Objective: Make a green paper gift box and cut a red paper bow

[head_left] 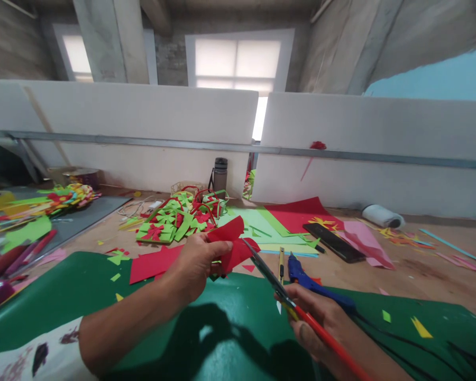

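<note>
My left hand (194,264) pinches a piece of red paper (238,254) above the green mat (238,312). My right hand (317,317) holds scissors (272,278) with red and yellow on the handles. The blades point up and left, with their tips at the right edge of the red paper. Behind my left hand lies a flat red sheet (150,264). A blue glue gun (313,283) rests just beyond my right hand, with a yellow cutter (281,264) beside it.
A pile of green and red paper pieces (182,217) sits behind my left hand, near a dark bottle (220,174). A black phone (333,242) and a red sheet (297,214) lie at the right. Colourful paper flowers (69,198) are at the left. Black cables cross the mat's right side.
</note>
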Available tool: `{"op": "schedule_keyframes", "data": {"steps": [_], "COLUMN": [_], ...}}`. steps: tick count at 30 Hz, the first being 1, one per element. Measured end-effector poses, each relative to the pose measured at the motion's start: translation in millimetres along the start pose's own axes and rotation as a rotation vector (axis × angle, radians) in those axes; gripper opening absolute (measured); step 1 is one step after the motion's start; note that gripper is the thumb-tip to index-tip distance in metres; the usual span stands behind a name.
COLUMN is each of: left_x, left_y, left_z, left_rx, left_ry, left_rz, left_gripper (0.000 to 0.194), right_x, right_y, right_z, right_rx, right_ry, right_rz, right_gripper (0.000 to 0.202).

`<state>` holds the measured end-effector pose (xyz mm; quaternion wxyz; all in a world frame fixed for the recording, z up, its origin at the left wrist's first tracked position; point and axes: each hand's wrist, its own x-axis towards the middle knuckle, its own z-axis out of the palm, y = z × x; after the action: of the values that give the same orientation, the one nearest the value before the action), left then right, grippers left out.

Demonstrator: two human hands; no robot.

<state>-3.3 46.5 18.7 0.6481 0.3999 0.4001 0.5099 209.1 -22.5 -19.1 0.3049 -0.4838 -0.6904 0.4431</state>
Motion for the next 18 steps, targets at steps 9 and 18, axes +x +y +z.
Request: {"op": "schedule_keyframes", "data": {"steps": [9, 18], "left_x": [-0.2, 0.7], "left_y": [4.0, 3.8], "left_z": [-1.4, -1.4], "left_rx": [-0.045, -0.066], "left_ry": [-0.011, -0.051], "left_rz": [0.006, 0.017], "left_gripper": [0.015, 0.014], "right_x": [-2.1, -5.3], "right_y": [-0.2, -5.7], "right_z": [-0.3, 0.5], "right_rx": [-0.032, -0.009], "right_ry": [-0.011, -0.065], "right_rz": [-0.003, 0.012], "right_gripper": [0.064, 0.066]}}
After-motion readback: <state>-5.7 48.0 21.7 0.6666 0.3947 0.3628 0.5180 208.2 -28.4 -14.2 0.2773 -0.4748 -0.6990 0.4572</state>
